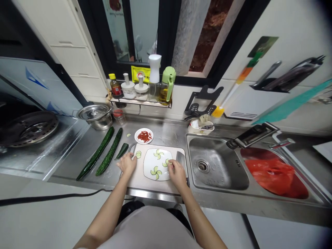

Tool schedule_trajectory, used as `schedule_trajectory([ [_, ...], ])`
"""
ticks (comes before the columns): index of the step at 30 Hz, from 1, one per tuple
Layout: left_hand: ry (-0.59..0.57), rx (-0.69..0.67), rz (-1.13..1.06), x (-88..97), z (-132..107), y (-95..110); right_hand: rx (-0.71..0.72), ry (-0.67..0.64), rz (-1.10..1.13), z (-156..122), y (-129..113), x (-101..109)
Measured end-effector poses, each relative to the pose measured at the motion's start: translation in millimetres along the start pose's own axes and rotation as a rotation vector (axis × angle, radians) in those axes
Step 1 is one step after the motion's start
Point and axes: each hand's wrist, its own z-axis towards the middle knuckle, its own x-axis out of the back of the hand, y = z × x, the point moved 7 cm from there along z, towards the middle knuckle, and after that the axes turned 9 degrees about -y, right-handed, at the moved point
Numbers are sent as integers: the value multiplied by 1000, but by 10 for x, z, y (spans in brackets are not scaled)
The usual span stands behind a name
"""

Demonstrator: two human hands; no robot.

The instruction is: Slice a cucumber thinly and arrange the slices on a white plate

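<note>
A white plate (150, 167) rests on a pale cutting board (137, 176) on the steel counter. Three small fans of cucumber slices (156, 171) lie on the plate. My right hand (176, 173) is at the plate's right rim, fingers pinched on a cucumber slice. My left hand (127, 163) lies on the board's left side, fingers curled beside loose cucumber slices (138, 154). A cleaver (181, 160) lies along the board's right edge.
Two long cucumbers (110, 151) and a short piece (121, 150) lie left of the board. A small dish of red chilli (144, 136) sits behind it. A sink (216, 166) is to the right, with a red bag (275, 174) in the far basin. A pot (95, 116) stands at left.
</note>
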Motion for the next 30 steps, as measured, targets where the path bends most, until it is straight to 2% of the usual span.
schedule_trajectory([
  [7, 0, 0, 42, -119, 52, 87, 5, -8, 17, -22, 38, -32],
  [21, 3, -33, -57, -144, 24, 122, -7, -16, 23, -10, 3, -37],
  [26, 36, -69, -195, -127, 28, 105, 23, 10, 13, 2, -3, -19],
  [30, 17, -119, -493, -146, 75, 108, 67, 40, 28, 49, -31, 31],
])
